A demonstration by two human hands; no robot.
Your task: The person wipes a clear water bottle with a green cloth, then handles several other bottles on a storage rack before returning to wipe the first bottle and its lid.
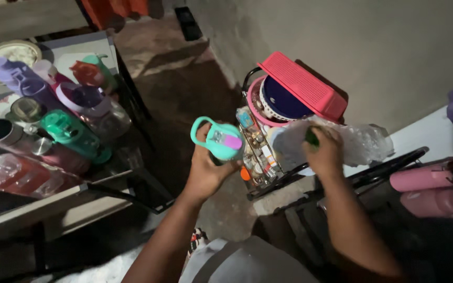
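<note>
My left hand (205, 170) grips a teal bottle lid (220, 140) with a loop handle and a pink flip tab, held in front of me. My right hand (325, 153) is closed around a small green object (312, 138), pressed against a clear plastic bottle (360, 142) lying on a black wire rack (268, 183). Most of the green object is hidden by my fingers.
The rack also holds a pink basket (302, 84), a dark blue bowl (284, 100) and small items. Left, a table (43, 207) carries several coloured bottles lying down. Two pink bottles (428, 188) lie at right. A grey wall rises behind.
</note>
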